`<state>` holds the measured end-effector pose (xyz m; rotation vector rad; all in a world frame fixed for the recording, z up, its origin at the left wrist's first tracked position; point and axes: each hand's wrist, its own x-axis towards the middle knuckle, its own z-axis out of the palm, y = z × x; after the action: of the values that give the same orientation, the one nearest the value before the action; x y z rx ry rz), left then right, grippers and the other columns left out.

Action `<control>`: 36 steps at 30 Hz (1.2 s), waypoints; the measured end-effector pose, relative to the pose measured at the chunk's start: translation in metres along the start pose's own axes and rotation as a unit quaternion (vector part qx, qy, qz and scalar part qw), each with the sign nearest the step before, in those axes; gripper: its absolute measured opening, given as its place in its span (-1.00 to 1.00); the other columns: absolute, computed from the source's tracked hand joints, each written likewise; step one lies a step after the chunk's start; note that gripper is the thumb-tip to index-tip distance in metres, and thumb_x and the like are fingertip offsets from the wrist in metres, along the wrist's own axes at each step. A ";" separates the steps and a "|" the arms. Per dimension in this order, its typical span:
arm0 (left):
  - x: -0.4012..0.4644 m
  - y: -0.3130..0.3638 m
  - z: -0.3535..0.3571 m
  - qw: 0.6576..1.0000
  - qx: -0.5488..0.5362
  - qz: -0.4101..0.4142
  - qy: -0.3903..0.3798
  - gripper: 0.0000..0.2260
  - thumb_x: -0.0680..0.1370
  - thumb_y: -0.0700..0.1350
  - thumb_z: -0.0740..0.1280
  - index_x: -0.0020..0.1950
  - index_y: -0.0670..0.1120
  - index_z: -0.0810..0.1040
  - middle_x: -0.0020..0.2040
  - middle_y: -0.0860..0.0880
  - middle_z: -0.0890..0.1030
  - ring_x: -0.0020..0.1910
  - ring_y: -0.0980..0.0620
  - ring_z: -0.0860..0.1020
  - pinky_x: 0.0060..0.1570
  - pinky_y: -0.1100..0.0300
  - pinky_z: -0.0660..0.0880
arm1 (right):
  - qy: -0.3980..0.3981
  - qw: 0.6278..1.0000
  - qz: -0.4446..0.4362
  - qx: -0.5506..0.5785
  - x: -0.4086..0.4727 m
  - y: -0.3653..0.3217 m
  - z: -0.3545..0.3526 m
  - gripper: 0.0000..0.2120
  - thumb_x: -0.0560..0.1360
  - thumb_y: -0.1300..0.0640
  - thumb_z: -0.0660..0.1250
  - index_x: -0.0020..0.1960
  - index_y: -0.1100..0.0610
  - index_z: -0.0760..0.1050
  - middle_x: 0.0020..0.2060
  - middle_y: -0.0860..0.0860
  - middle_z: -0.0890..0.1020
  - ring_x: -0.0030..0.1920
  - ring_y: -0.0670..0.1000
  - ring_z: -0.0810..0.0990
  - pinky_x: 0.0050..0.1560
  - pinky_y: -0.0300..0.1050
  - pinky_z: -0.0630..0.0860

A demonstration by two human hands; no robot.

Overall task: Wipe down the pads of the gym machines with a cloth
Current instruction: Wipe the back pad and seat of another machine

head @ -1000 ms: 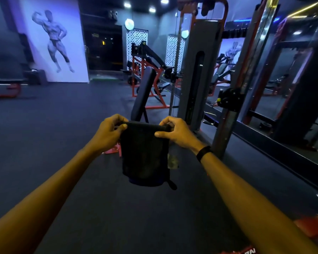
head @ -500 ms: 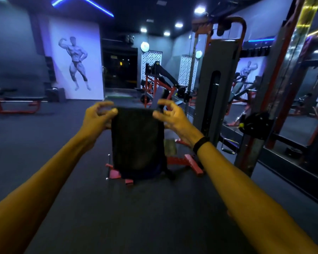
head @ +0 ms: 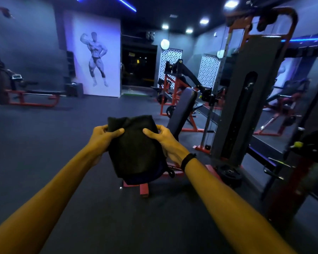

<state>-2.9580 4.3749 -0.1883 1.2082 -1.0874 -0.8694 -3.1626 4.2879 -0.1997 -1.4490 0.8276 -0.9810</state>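
Note:
I hold a dark cloth (head: 136,149) out in front of me with both hands. My left hand (head: 105,137) grips its left side and my right hand (head: 165,142) grips its right side, thumbs on the near face. The cloth's top edge is folded over and its lower part hangs down. Behind it stands a bench on a red frame with a dark tilted back pad (head: 182,110). The cloth hides the bench's seat pad almost wholly.
A tall grey weight-stack tower (head: 246,99) with a red frame stands to the right, weight plates (head: 229,175) at its foot. More red-framed machines (head: 174,85) stand behind, a flat bench (head: 33,96) at far left. A mirror wall runs along the right. Dark rubber floor lies around.
My hands have come lower in view, and the cloth's top edge has been folded over between them. The view has shifted left, so the tilted back pad now shows right of the cloth.

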 end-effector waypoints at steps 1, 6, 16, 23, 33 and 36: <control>0.021 -0.001 -0.009 1.000 -0.016 0.003 0.006 -0.76 0.56 -0.19 0.41 0.22 -0.19 0.58 0.02 -0.08 0.68 -0.05 0.00 0.65 -0.17 0.17 0.58 | -0.014 1.000 0.002 0.017 0.025 -0.001 0.007 -0.30 0.40 0.01 0.58 0.42 0.20 0.38 0.27 0.17 0.60 0.19 0.15 0.65 0.20 0.12 0.61; 0.138 0.004 -0.074 0.997 -0.073 0.000 0.038 -0.78 0.56 -0.14 0.41 0.17 -0.20 0.58 0.03 -0.12 0.68 -0.04 -0.02 0.66 -0.19 0.20 0.64 | -0.053 0.997 -0.022 0.060 0.144 -0.019 0.062 -0.54 0.52 0.24 0.45 0.37 0.31 0.46 0.23 0.21 0.63 0.21 0.21 0.63 0.25 0.16 0.57; 0.313 -0.067 -0.154 0.998 -0.037 -0.040 0.013 -0.69 0.51 -0.19 0.47 0.23 -0.22 0.59 0.09 -0.14 0.69 0.05 -0.07 0.67 -0.08 0.08 0.64 | 0.049 0.997 -0.048 0.033 0.340 0.022 0.126 -0.68 0.48 0.22 0.49 0.18 0.25 0.50 0.12 0.19 0.67 0.09 0.15 0.68 0.04 0.02 0.66; 0.487 -0.091 -0.213 0.999 0.009 0.033 0.026 -0.76 0.55 -0.30 0.40 0.22 -0.21 0.57 0.06 -0.10 0.67 0.02 -0.02 0.65 -0.16 0.24 0.64 | 0.023 0.996 -0.079 0.029 0.527 0.054 0.160 -0.60 0.49 0.18 0.49 0.27 0.25 0.49 0.16 0.14 0.66 0.11 0.08 0.69 0.08 0.02 0.65; 0.710 -0.082 -0.328 0.992 0.023 0.065 0.108 -0.73 0.56 -0.26 0.40 0.26 -0.23 0.56 0.08 -0.10 0.67 -0.08 0.11 0.64 -0.23 0.34 0.59 | -0.053 0.992 -0.109 0.038 0.792 0.034 0.252 -0.61 0.50 0.15 0.48 0.24 0.28 0.48 0.10 0.12 0.68 0.07 0.06 0.70 -0.01 -0.07 0.66; 0.774 -0.111 -0.361 0.990 0.023 0.066 0.124 -0.76 0.57 -0.25 0.40 0.24 -0.21 0.57 0.05 -0.07 0.67 -0.09 0.15 0.65 -0.21 0.35 0.59 | -0.062 0.992 -0.106 0.026 0.861 0.058 0.277 -0.61 0.49 0.16 0.49 0.24 0.29 0.48 0.09 0.11 0.68 0.05 0.05 0.71 -0.01 -0.06 0.66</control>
<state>-2.3933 3.7252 -0.1665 1.2317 -0.9767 -0.5778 -2.5600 3.6119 -0.1604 -1.5590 0.5617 -1.0519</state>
